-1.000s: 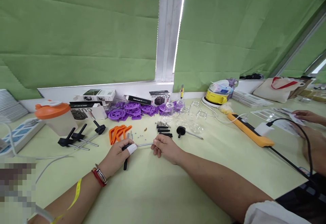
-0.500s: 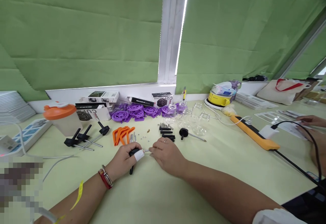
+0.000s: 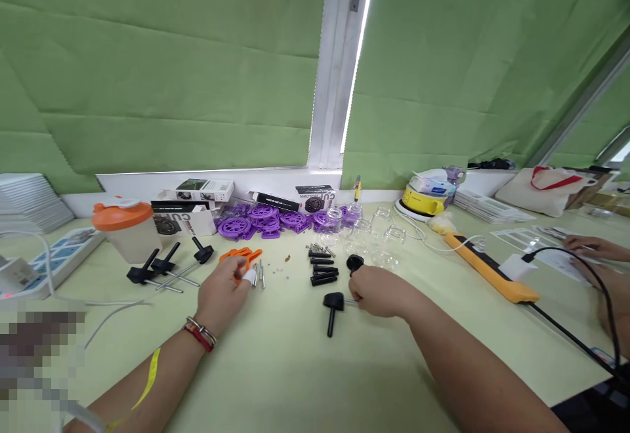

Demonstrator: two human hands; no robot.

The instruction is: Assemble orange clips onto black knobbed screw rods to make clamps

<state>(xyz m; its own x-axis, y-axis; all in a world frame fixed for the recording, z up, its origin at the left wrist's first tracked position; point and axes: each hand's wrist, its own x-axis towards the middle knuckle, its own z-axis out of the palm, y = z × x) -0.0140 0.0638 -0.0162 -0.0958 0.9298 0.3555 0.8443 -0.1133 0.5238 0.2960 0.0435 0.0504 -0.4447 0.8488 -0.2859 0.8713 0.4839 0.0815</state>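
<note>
My left hand (image 3: 224, 292), its thumb tip wrapped in white, is closed around part of the orange triangular handles (image 3: 253, 255). Beside its fingertips lie several short metal pins (image 3: 262, 275). Over on the right, my right hand (image 3: 381, 290) pinches the metal shaft of a black crank (image 3: 333, 301), whose handle points toward me. Another black crank (image 3: 354, 262) lies just behind that hand, its shaft hidden. Several black pegs (image 3: 323, 269) and small springs (image 3: 319, 248) lie between my hands, toward the back.
Three black cranks (image 3: 165, 266) lie at left near a shaker bottle (image 3: 126, 233). Purple wheel-like parts (image 3: 263, 216), boxes (image 3: 204, 190) and clear cups (image 3: 395, 235) line the back. An orange power strip (image 3: 487, 269) and another person's hands (image 3: 590, 249) are at right.
My hands have moved apart. The crank that was between them is now at right by my right hand, turned around. My left hand has reached left to the orange handles.
</note>
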